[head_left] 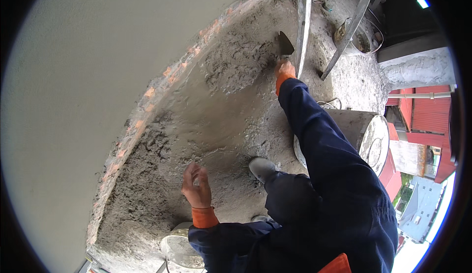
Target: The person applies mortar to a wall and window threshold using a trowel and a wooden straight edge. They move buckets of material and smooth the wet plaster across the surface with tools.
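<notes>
My left hand (197, 187) hangs half-curled near my boot (262, 169); I cannot tell whether it holds anything. Farther out, my right hand (284, 69) is closed around the handle of a trowel (285, 45), its long axis running away from me, tip foremost and slightly left, beside rough grey mortar (233, 69). Beyond, right, sits a bucket (361, 41).
</notes>
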A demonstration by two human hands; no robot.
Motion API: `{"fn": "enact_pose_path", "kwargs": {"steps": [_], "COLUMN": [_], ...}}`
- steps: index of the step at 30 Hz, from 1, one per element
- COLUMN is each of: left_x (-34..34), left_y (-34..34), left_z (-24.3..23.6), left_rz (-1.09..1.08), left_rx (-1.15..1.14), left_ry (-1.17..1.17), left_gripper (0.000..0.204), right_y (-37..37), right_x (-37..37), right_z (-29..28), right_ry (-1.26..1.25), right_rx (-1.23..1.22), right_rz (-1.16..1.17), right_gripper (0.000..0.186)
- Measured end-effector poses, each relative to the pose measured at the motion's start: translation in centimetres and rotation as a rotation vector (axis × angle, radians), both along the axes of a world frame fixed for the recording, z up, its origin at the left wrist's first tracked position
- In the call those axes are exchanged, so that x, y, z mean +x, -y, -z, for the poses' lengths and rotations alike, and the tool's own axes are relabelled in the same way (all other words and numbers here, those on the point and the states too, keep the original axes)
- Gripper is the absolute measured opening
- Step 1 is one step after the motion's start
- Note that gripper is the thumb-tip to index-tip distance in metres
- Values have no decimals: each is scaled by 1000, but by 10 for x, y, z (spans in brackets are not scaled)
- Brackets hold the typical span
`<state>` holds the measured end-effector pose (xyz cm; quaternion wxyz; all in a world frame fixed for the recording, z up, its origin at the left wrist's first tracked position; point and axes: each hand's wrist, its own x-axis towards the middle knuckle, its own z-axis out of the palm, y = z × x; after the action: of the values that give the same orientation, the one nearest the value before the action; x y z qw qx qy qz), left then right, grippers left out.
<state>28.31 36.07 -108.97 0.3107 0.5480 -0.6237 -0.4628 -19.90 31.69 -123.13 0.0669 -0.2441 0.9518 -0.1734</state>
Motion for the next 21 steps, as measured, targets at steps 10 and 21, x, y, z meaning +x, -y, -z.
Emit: {"fn": "enact_pose_path", "kwargs": {"steps": [10,21], "left_x": [8,41], "left_y": [10,3], "left_z": [-5,18], "left_rz": [-150,-216], "left_rx": [-97,-169], "left_ry": [-78,18], "left_gripper": [45,57], "right_y": [-47,-75], "right_x": [73,183], "right_z": [6,-49], "right_ry": [317,184], "right_rx": [-98,50], "right_rz": [-308,-580], "right_gripper": [51,47]}}
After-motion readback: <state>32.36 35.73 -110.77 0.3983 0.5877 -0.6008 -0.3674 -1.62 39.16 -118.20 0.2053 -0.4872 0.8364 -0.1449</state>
